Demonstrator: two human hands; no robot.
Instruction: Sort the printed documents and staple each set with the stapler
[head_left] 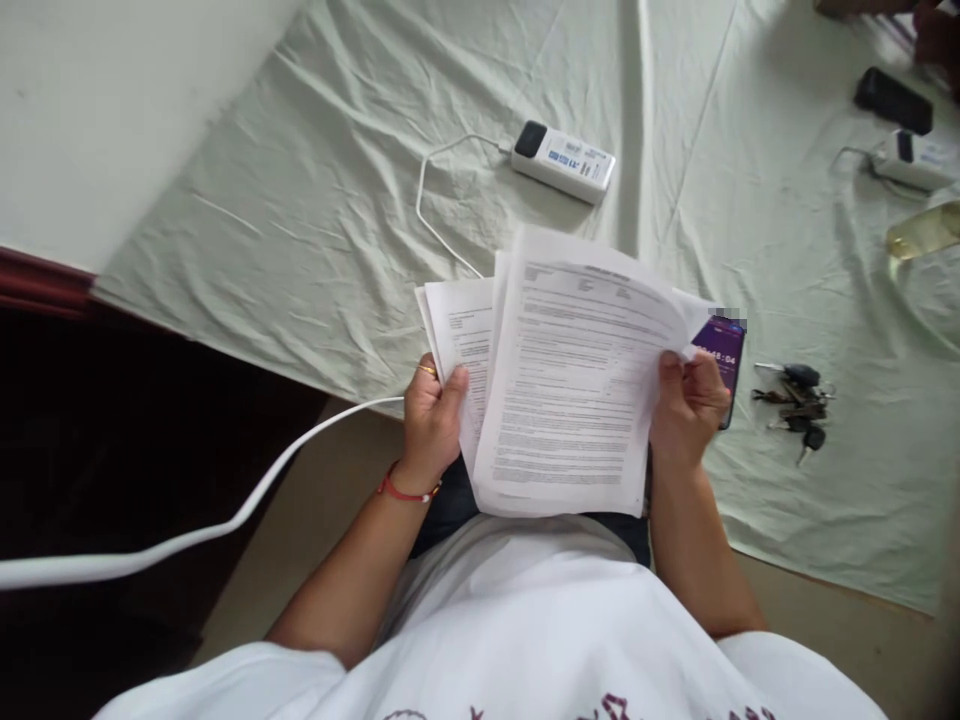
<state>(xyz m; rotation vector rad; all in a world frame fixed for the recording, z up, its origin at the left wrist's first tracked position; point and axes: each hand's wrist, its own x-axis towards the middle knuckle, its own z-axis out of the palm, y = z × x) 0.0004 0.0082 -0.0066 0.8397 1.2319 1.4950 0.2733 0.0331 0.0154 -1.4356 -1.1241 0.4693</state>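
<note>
Several printed paper sheets (566, 400) are held up over my lap at the table's near edge. My left hand (436, 405) grips the left stack of papers (465, 330), its thumb lying on top; a ring and a red wrist thread show. On the other side, my right hand (690, 400) pinches the right edge of the front sheets, where the upper corner curls over. The right sheets overlap the left stack. Just behind my right hand lies a phone (726, 365) with a lit purple screen, partly covered by the hand and paper.
A white power bank (564, 162) with a cable sits beyond the papers. Keys (796, 405) lie right of the phone. At far right are a black object (894, 100), another white power bank (915, 160), a bottle (924, 232) and part of another person. A white cable (247, 510) crosses at left.
</note>
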